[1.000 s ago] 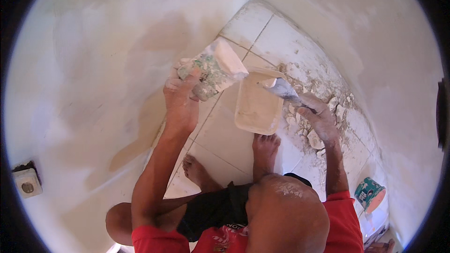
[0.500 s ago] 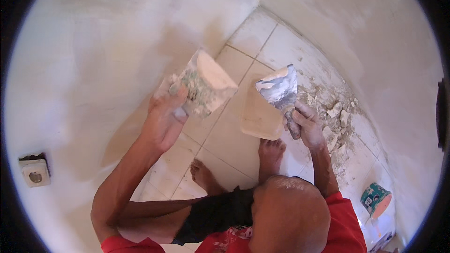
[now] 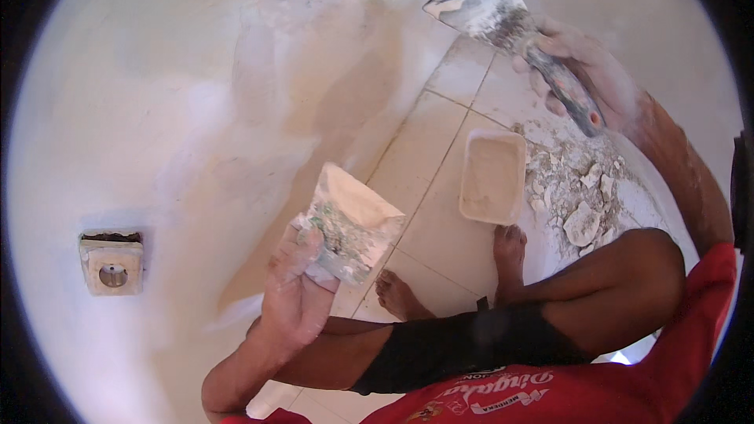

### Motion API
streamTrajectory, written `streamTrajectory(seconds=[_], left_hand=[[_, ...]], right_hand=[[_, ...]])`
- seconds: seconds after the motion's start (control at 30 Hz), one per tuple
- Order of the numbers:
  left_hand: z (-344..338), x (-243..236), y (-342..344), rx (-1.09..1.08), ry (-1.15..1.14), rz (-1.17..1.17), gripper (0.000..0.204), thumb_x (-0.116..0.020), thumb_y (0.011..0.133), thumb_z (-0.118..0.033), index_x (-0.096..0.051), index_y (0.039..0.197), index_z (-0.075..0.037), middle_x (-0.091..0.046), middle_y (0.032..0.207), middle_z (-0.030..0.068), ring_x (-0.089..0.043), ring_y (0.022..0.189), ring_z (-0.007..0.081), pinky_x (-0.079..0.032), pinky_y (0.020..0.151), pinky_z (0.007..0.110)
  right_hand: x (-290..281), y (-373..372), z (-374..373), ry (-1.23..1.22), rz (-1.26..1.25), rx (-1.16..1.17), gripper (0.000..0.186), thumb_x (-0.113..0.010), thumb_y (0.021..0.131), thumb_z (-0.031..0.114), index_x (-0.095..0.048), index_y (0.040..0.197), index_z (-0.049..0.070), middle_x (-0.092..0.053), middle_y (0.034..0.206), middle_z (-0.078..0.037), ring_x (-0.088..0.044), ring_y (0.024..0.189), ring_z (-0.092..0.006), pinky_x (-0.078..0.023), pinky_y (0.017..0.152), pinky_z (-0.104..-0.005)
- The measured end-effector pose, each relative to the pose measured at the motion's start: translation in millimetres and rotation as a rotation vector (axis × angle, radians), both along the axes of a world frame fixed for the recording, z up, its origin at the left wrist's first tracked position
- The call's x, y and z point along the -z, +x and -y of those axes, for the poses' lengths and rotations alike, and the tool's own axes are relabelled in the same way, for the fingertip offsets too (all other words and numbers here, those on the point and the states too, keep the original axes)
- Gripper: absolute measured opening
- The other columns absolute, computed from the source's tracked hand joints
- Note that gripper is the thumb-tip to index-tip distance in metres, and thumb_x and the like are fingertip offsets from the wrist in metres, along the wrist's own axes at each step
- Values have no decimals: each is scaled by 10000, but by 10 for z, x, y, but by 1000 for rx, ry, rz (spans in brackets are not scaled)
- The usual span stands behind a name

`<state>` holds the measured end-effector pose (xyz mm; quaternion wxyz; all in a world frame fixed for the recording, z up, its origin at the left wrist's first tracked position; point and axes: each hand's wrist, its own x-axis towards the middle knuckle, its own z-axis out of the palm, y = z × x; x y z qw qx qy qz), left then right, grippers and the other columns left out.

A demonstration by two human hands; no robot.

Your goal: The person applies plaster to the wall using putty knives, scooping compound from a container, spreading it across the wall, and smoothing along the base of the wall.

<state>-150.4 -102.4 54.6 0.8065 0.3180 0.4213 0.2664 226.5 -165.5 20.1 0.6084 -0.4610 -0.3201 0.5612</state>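
My right hand [image 3: 585, 71] is wrapped around the dark handle of a putty knife [image 3: 491, 4], raised at the upper right near the wall. Its broad metal blade points up and left, with pale filler along one edge. Lower and to the left, my left hand [image 3: 298, 279] grips a flat square plate [image 3: 357, 224] by its near-left edge, thumb on top. A smooth mound of cream filler lies along the plate's far edge, and rough greenish-grey crust covers the rest. The two tools are well apart.
A pale rectangular tub [image 3: 493, 177] stands on the tiled floor [image 3: 428, 129] beyond my feet. Broken plaster chunks [image 3: 583, 224] and dust lie right of it. A wall socket [image 3: 112, 271] sits loosely below a hole in the left wall [image 3: 196, 149]. Walls meet at the far corner.
My right hand has lifted the putty knife up and away toward the wall. The left hand with its plate has come lower. The view has shifted, and the green container at lower right is out of sight.
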Motion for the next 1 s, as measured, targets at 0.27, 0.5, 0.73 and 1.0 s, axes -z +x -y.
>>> streamTrajectory(seconds=[0.27,0.5,0.73,1.0], left_hand=[[-4,102,25,112,-185,155,388,-534,965,-73,-442,1340,-35,-564,1298,103,-548,1220,220,-436,1051,416],[-41,179,30,67,-165,96,428,-544,968,-124,-419,1364,-20,-550,1328,111,-525,1255,246,-402,1080,451],[14,172,-178,-144,-81,-6,357,-575,947,-117,-515,1295,-63,-607,1243,93,-601,1090,201,-470,903,382],[88,172,-422,-167,18,68,442,-630,913,-152,-481,1327,-103,-568,1192,71,-584,1032,218,-441,878,431]], right_hand=[[1176,-473,-691,-243,-138,240,281,-457,980,295,-528,1108,56,-611,869,-60,-546,573,-134,-505,483,-300],[1915,-1462,-902,-118,-492,583,217,-465,969,246,-561,956,52,-568,720,-44,-552,531,-151,-477,470,-310],[1973,-1887,-946,-132,-474,572,243,-553,954,273,-602,961,35,-545,721,-25,-549,604,-123,-469,539,-283],[1872,-1671,-1042,-303,-23,497,310,-572,931,280,-672,1013,-2,-500,684,-3,-476,638,-96,-403,587,-288]])
